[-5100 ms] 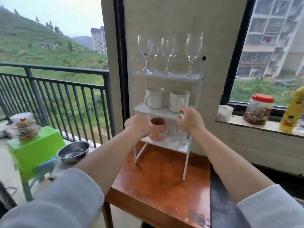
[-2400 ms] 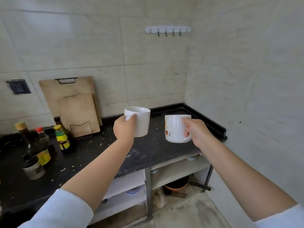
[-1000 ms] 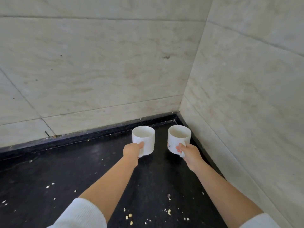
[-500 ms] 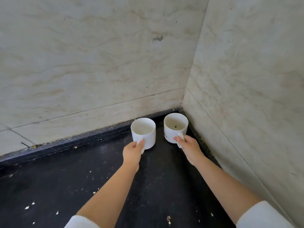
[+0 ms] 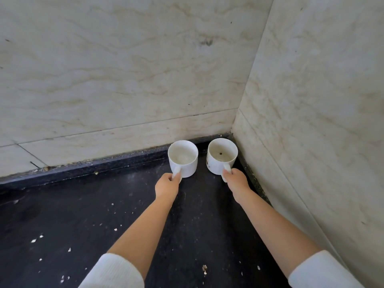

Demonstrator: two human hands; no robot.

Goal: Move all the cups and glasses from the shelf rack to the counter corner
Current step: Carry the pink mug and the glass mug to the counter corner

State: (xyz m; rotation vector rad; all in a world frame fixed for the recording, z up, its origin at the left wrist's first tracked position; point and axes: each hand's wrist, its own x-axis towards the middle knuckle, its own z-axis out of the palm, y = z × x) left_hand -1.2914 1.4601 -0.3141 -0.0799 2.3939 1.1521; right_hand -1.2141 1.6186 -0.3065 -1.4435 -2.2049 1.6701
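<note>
From the head camera I look down into the corner of a black speckled surface (image 5: 93, 215) where two pale marbled wall tiles meet. My left grip (image 5: 167, 187) is pinched on the handle of a white mug (image 5: 183, 159), fingers curled round the handle's lower end. That mug stands upright just beyond the grip, its open mouth towards me, its far side close to the raised black lip along the back wall (image 5: 124, 80). My right grip (image 5: 235, 180) is pinched in the same way on the handle of a second white mug (image 5: 221, 156), which stands upright just beyond that grip, deeper in the corner, near the right-hand wall (image 5: 322, 100). This mug has a small dark speck inside on its bottom and a trace of coloured print on its outer left side, too small to read. The two mugs sit side by side with a narrow gap of dark surface between them; both handles point back towards my hands. Both appear to rest on the surface, though I cannot tell for sure that their bases are fully down. Behind the grips, my bare forearms run back to white knitted sleeve cuffs (image 5: 112, 271) at the bottom edge. Pale crumbs (image 5: 204, 268) lie scattered on the surface nearer to me than the grips.
</note>
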